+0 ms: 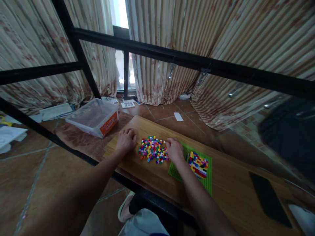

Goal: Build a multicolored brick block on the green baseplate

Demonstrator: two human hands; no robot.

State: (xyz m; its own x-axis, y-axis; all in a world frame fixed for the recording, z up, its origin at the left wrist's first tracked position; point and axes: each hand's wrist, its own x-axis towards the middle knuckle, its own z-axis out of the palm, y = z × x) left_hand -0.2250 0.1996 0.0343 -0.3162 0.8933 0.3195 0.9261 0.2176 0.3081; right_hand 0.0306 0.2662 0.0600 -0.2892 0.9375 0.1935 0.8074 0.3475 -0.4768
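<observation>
A heap of small multicoloured toy bricks (pixel 154 149) is spread on the wooden table (pixel 145 126) between my two hands. My left hand (pixel 126 140) rests on the tabletop left of the heap, fingers loosely bent and a little apart, holding nothing I can see. At the heap's right edge, my right hand (pixel 174 149) has its fingertips drawn together; what they pinch is too small to make out. A green baseplate (pixel 208 183) lies partly under my right forearm. On it sits a block of joined bricks (pixel 199 164) in mixed colours.
A clear plastic bin (pixel 92 116) with an orange label stands on the floor beyond the table's left end. A dark flat slab (pixel 269 198) lies on the table at right. Black metal bars (pixel 147 47) cross in front of striped curtains (pixel 157 78).
</observation>
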